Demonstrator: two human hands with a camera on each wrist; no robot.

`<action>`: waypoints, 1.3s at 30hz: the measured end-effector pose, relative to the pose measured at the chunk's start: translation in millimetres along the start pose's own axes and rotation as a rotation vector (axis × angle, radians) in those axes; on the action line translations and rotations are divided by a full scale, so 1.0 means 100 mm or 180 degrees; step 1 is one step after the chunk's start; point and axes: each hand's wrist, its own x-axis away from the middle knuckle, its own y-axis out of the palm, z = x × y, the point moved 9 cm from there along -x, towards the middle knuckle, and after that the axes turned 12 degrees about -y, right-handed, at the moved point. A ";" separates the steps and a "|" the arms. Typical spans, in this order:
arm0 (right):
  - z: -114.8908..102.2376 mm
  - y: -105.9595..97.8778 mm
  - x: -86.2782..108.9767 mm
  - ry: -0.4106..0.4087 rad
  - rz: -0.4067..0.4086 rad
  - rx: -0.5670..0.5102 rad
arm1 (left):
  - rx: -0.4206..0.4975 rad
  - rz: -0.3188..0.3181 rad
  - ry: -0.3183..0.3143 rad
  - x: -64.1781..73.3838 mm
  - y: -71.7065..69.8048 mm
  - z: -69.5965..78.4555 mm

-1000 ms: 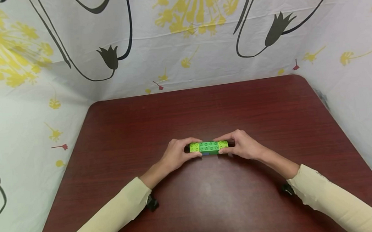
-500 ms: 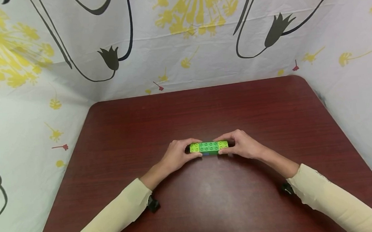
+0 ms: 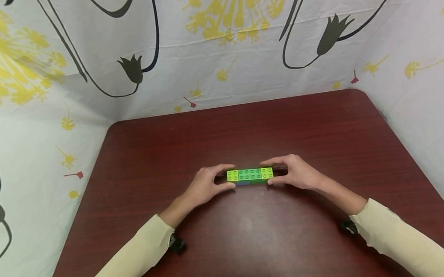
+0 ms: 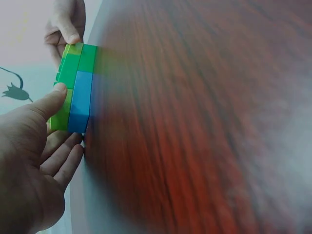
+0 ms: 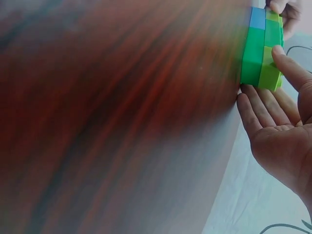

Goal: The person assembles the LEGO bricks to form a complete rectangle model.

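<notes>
A two-layer bar of toy building bricks point(image 3: 249, 174) rests on the table, studs upward. Its top row runs lime, green, lime; underneath, a blue brick point(image 4: 81, 102) is on the left and a green brick point(image 5: 252, 56) on the right. Around the bar's left end is my left hand point(image 3: 203, 185), thumb in front and fingers behind, spread slightly wider than the bricks. My right hand point(image 3: 300, 172) frames the right end the same way, its thumb tip right at the lime brick point(image 5: 269, 68). Fingers of both hands look loosened and fairly straight.
The dark red wood-grain table point(image 3: 244, 133) has rounded far corners. A white cloth point(image 3: 249, 77) with yellow and grey flower prints hangs behind it and at both sides. Small black devices, one point(image 3: 176, 244) at the left cuff and one point(image 3: 348, 227) at the right, sit under the sleeves.
Half a second ago both hands held the bar's ends. Now the fingers have spread, and the hands have drawn outward, left and right. The brick bar stays practically in place.
</notes>
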 end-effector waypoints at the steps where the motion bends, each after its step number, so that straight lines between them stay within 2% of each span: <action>1: 0.01 -0.01 0.01 0.0037 0.0008 -0.0018 | 0.0010 0.0001 0.0011 0.01 -0.01 -0.01; 5: 0.03 -0.02 0.04 0.0174 0.0011 -0.0032 | 0.0087 0.0021 0.0067 0.05 -0.03 -0.03; 9: 0.04 -0.02 0.05 0.0216 0.0004 0.0028 | 0.0101 0.0057 0.0041 0.06 -0.03 -0.05; 16: 0.01 -0.02 0.03 0.0141 -0.0042 0.0149 | 0.0074 0.0078 0.0031 0.04 -0.02 -0.06; 21: -0.02 -0.02 0.00 0.0100 -0.0110 0.0231 | -0.0019 0.0069 0.0043 0.04 -0.02 -0.05; 27: -0.03 -0.03 -0.01 0.0134 -0.0141 0.0252 | -0.0120 0.0126 0.0156 0.03 -0.03 -0.02; 39: -0.02 -0.01 -0.02 0.0204 -0.0143 0.0180 | -0.0295 0.0217 0.0163 0.04 -0.01 -0.02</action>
